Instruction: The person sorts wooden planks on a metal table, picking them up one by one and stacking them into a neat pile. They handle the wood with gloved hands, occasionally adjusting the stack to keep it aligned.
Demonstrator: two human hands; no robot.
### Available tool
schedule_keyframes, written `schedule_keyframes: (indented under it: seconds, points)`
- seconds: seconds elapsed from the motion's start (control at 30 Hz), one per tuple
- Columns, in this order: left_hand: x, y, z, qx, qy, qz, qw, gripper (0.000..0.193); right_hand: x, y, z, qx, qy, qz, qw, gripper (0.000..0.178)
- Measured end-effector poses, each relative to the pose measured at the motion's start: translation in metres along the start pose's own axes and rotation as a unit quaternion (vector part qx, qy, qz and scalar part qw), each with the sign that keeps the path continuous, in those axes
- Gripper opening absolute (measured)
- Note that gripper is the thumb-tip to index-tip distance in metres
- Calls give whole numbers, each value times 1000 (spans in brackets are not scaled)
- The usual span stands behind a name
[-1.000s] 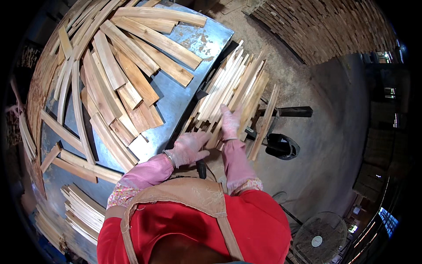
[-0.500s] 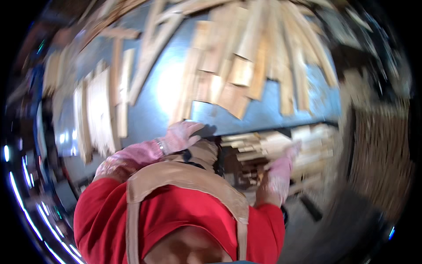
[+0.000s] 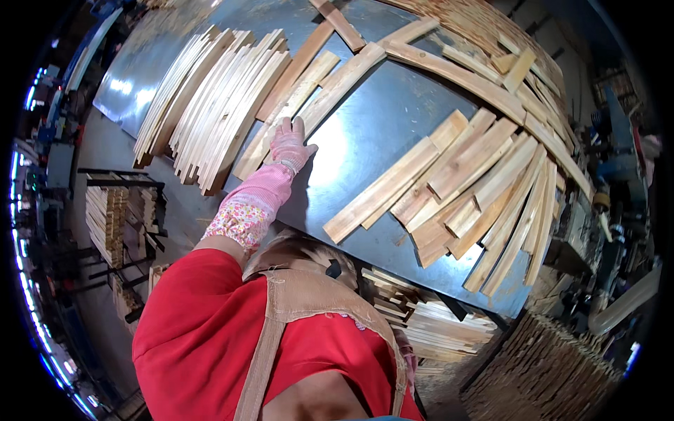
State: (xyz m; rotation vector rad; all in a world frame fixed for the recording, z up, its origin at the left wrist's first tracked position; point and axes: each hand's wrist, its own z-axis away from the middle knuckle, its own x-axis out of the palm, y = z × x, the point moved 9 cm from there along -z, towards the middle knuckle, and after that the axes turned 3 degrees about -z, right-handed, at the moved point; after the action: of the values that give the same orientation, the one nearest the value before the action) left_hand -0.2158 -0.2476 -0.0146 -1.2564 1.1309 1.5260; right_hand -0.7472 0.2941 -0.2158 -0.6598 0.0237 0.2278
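My left hand (image 3: 290, 146), in a pink knit glove below a flowered cuff, reaches over the metal table. Its fingers are stretched out and lie on a pale wooden strip (image 3: 307, 85). A longer strip (image 3: 344, 83) runs beside it on the right. To the left of the hand a row of wooden strips (image 3: 225, 109) lies closely side by side. A loose fan of strips (image 3: 449, 165), some overlapping, covers the right part of the table. Only a bit of pink sleeve (image 3: 407, 349) shows at my right side; the right hand itself is hidden by my body.
Long boards (image 3: 463, 84) cross the far side of the blue-grey table (image 3: 351, 126). Under its near right edge lies a stack of pale strips (image 3: 449, 326). Bundled wood (image 3: 105, 224) stands on a rack at the left, and more stacked wood (image 3: 540, 365) at the lower right.
My view has swung left. My left hand has moved from the table's near edge forward onto the strip. My right hand, earlier over the stack below the table, has dropped out of sight.
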Motion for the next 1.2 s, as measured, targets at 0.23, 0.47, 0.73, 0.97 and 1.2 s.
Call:
schedule_keyframes:
  seconds: [0.23, 0.47, 0.73, 0.97, 1.2]
  points:
    - [12, -41, -17, -33, -189, 216, 957, 73, 146, -387, -77, -212, -64, 43, 974, 38]
    - [-20, -42, 44, 190, 46, 244, 950, 59, 279, -526, -187, -159, -88, -240, 954, 60]
    - [16, -171, 32, -21, -110, 97, 989, 87, 246, -497, -214, -135, 74, -59, 986, 84]
    - [-5, -116, -83, -13, -16, 131, 991, 82, 233, -507, -206, -168, 99, -91, 977, 77]
    - [-2, -100, -147, -76, -4, 516, 853, 81, 172, -558, -205, -181, 287, 96, 936, 80]
